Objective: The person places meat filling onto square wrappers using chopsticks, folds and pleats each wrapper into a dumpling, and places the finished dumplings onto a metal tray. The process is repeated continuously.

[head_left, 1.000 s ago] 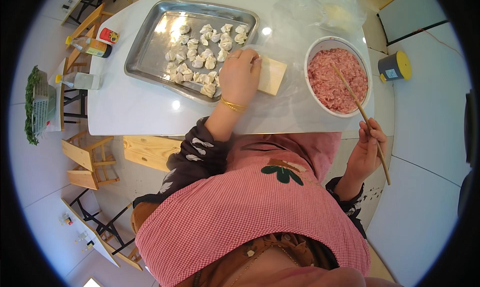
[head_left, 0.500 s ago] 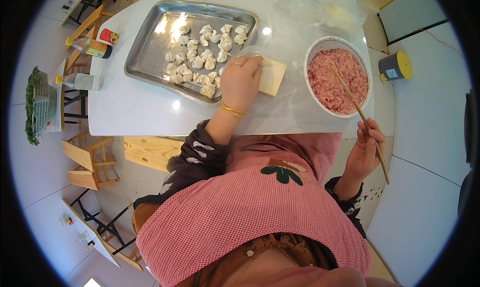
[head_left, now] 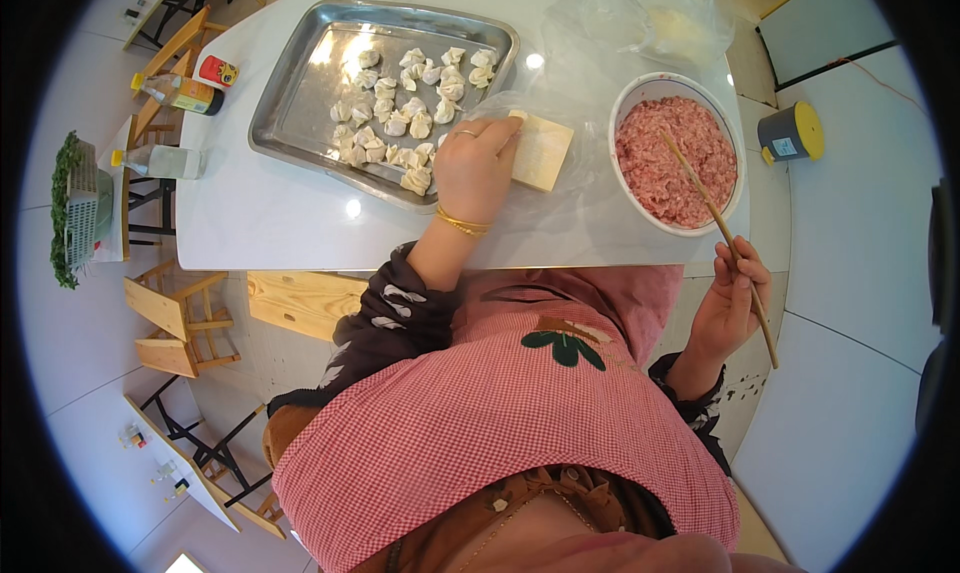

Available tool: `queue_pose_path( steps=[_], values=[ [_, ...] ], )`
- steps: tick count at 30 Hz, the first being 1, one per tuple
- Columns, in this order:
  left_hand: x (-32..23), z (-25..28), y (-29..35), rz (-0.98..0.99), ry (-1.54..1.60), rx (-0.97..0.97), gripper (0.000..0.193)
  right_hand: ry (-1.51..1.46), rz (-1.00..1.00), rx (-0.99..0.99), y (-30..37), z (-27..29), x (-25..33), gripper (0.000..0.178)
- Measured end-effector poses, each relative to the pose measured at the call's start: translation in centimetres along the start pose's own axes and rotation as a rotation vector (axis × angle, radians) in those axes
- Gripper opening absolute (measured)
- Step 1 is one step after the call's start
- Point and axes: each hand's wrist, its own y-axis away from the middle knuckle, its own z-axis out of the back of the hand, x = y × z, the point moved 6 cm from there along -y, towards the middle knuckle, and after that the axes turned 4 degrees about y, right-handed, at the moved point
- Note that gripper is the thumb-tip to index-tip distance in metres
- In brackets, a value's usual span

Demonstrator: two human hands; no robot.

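A pale stack of square wonton wrappers (head_left: 546, 155) lies on a clear plastic bag on the table. At its left edge, the fingers of my left hand (head_left: 475, 171) are bent and closed on the wrappers; the fingertips are partly hidden. My right hand (head_left: 735, 291) grips a wooden chopstick (head_left: 708, 205), whose far end rests in the minced meat (head_left: 672, 158). A white bowl (head_left: 618, 169) holds this pink meat. Left of the wrappers, a metal tray (head_left: 285, 123) carries many folded wontons (head_left: 396, 123), grouped mostly toward its right side.
Plastic bags (head_left: 685, 28) lie at the table's far right. On the left stand a sauce bottle (head_left: 180, 94), a bottle of clear liquid (head_left: 160, 162) and a red can (head_left: 216, 71). A wooden bench (head_left: 300, 303) sits below the table edge. A yellow-topped container (head_left: 790, 132) is at right.
My left hand has drawn slightly left along the wrapper stack, baring more of its left edge. My right hand and the chopstick stay nearly still.
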Motion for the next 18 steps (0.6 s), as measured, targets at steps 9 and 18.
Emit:
queue_pose_path(
  steps=[9, 18],
  values=[
    [0.15, 0.17, 0.19, -0.016, 0.029, -0.015, 0.014, -0.004, 0.0, -0.001, -0.01, 0.04, -0.16, 0.019],
    [0.47, -0.31, 0.14, 0.065, -0.037, 0.079, 0.031, -0.008, -0.004, -0.048, -0.04, 0.13, -0.28, 0.019]
  ],
)
